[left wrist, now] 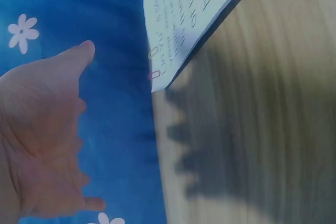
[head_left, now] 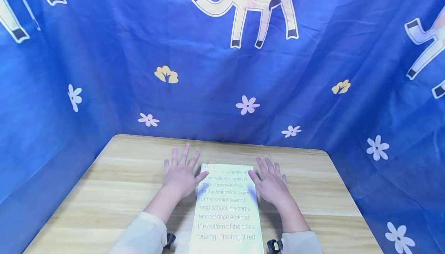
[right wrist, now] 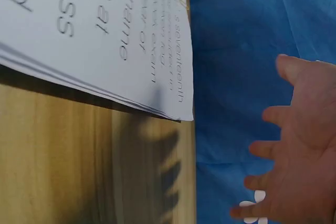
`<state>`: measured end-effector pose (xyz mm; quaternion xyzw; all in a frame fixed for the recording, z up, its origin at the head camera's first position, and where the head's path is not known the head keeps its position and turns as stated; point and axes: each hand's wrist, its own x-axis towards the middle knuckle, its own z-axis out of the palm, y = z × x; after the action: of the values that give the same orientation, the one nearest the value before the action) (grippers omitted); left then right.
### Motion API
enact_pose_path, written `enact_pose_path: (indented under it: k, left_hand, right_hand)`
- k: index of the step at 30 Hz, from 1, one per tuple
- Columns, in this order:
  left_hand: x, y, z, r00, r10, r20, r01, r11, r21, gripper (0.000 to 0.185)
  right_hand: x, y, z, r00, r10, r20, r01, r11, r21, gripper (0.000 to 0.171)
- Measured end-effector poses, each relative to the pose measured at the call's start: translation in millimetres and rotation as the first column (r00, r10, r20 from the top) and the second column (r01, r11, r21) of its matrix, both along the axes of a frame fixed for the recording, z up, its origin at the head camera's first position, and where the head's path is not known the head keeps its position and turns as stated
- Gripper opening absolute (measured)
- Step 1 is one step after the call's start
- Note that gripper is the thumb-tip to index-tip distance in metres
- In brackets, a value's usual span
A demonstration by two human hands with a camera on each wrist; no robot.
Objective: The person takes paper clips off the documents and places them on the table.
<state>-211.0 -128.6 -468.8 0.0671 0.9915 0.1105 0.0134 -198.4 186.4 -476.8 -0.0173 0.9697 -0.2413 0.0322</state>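
Observation:
A stack of white printed sheets [head_left: 226,207] lies upright to the viewer at the near middle of the table, its large text facing up. Two small paper clips [left wrist: 154,74] grip its top edge near the left corner. My left hand [head_left: 180,178] is spread with straight fingers beside the upper left edge, its thumb overlapping the corner in the head view. On the other side, my right hand [head_left: 272,184] is spread too, thumb at the upper right edge. Both wrist views show the palms raised over the table, holding nothing, with finger shadows on the wood beside the sheets [right wrist: 121,40].
The wooden table [head_left: 114,192] has rounded far corners. Blue curtain [head_left: 205,103] with flowers and cartoon animals encloses it at the back and both sides. A dark strap shows at the left cuff [head_left: 169,241] and at the right cuff [head_left: 274,246].

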Motion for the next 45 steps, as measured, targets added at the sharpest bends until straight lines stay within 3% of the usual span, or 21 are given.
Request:
enact_pose_path:
  k: [3, 7, 12, 18, 23, 28, 35, 45]
  left_hand:
    - [-1.3, -3, 1.6, 1.000, 0.004, -0.026, -0.003, 1.000, 0.013, 0.086]
    - [-3.0, -5, 2.7, 0.992, -0.012, -0.127, 0.020, 0.998, 0.061, 0.082]
    - [-0.3, -6, 5.5, 0.967, -0.008, -0.253, 0.051, 0.985, 0.163, 0.074]
    - [11.3, -8, 3.5, 0.948, -0.004, -0.318, 0.071, 0.977, 0.202, 0.069]
    - [29.0, -7, -4.4, 0.951, -0.008, -0.309, 0.080, 0.972, 0.222, 0.068]
    - [43.1, -6, -10.5, 0.957, -0.007, -0.289, 0.076, 0.970, 0.229, 0.067]
    - [52.6, -9, -21.1, 0.965, 0.007, -0.263, 0.056, 0.971, 0.231, 0.065]
    - [59.5, -11, -29.5, 0.968, 0.014, -0.249, 0.052, 0.965, 0.257, 0.064]
  right_hand:
    - [-6.6, 4, -1.0, 0.998, 0.008, -0.056, -0.011, 0.998, -0.057, 0.079]
    - [-17.8, 7, -5.3, 0.996, -0.024, -0.083, 0.014, 0.993, -0.115, 0.079]
    - [-35.4, 10, -12.6, 0.999, -0.035, -0.020, 0.030, 0.978, -0.204, 0.077]
    - [-56.9, 9, -30.3, 0.998, -0.008, 0.054, 0.021, 0.971, -0.237, 0.075]
    - [-69.3, 6, -48.5, 0.995, -0.059, 0.075, 0.077, 0.962, -0.263, 0.064]
    - [-77.1, 3, -55.6, 0.991, -0.084, 0.101, 0.106, 0.967, -0.232, 0.063]
    - [-77.6, -8, -53.7, 0.983, -0.131, 0.126, 0.150, 0.977, -0.151, 0.059]
    - [-69.1, -29, -47.2, 0.975, -0.167, 0.149, 0.203, 0.938, -0.282, 0.061]
